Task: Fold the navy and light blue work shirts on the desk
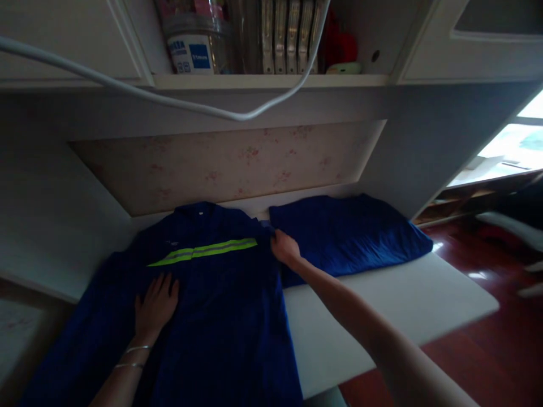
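A dark blue work jacket [224, 305] lies spread on the white desk, its collar toward the wall and a yellow-green reflective stripe across the chest. Flat on the jacket's left front, just below the stripe, rests my left hand [156, 303], fingers stretched out. My right hand [285, 247] is closed on the jacket's edge near the right shoulder; the fingertips are partly hidden. Right beside it lies a folded dark blue garment [343, 234], close to the jacket's right side.
The white desk [390, 302] has a rounded front right corner. A white cable [237, 116] hangs across the view below a shelf [271, 82] holding a clear plastic tub [199, 48] and several upright metallic items. Reddish floor [500, 362] shows at the right.
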Tool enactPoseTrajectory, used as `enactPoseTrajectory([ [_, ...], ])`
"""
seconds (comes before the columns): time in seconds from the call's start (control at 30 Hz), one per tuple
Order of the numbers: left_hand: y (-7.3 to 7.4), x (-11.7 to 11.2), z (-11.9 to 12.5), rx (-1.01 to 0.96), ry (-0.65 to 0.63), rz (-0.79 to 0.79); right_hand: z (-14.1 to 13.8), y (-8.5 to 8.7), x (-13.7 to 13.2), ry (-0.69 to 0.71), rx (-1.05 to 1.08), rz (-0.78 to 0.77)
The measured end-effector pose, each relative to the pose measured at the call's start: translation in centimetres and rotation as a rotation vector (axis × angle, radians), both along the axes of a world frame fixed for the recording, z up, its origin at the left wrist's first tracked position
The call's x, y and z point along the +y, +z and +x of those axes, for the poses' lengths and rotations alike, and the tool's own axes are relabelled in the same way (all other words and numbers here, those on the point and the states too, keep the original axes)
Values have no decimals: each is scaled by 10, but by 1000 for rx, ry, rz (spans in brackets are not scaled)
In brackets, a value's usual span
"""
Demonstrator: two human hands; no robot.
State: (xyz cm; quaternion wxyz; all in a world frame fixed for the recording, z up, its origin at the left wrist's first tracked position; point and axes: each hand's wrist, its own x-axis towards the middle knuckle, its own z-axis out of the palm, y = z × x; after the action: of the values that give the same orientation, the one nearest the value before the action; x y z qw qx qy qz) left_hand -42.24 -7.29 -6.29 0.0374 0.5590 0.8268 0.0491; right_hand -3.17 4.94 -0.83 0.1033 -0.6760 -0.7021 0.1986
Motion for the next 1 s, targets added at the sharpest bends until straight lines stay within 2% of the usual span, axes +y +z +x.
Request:
enactPoseTrajectory([
  [0.13, -3, 1, 3, 20, 17, 14, 76, 5, 31, -232, -8, -49],
  [0.23, -4, 2, 4, 50, 2, 0, 99, 4, 62, -255, 3, -27],
  [0.43, -4, 0, -1, 247, -100, -63, 75, -9, 132, -152, -9, 11],
  [0.6, -7, 3, -6, 459, -162, -214, 70, -25, 166, -182, -44, -8],
  [0.73, -11, 10, -11, 477, -114, -285, 76, -36, 173, -211, -44, 39],
  [0.8, -14, 13, -14, 461, -132, -247, 78, -39, 173, -239, -26, 68],
  [0.9, -18, 16, -19, 295, -71, -126, 77, -39, 169, -278, 27, 88],
  [1.0, -22, 18, -25, 129, 0, -38, 78, -30, 160, -311, 111, 101],
])
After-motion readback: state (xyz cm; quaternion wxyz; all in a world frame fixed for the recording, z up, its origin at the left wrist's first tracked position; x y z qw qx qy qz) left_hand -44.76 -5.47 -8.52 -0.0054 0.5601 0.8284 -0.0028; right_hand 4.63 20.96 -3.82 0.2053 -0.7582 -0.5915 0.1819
